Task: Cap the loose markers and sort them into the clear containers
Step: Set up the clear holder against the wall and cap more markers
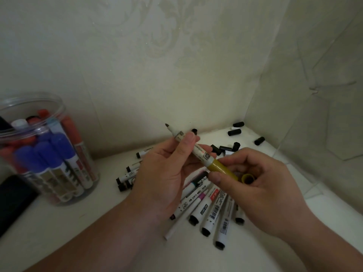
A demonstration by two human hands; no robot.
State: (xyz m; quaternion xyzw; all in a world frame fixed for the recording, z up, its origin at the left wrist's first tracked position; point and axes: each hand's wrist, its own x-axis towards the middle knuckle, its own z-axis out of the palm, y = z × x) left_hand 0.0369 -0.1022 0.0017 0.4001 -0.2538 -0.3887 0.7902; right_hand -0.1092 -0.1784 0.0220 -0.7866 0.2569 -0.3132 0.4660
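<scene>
My left hand grips a white marker by its barrel, bare dark tip pointing up and left. The marker's lower end is mustard yellow, and my right hand pinches that end with thumb and fingers. A mustard yellow cap sits in my right hand's curled fingers. Beneath both hands lies a pile of loose white markers on the white surface. Several black caps are scattered near the back corner. A clear round container at the left holds blue and red capped markers.
A dark flat object lies at the far left beside the container. Wallpapered walls close in behind and to the right, forming a corner. The white surface extends toward me in front of the pile.
</scene>
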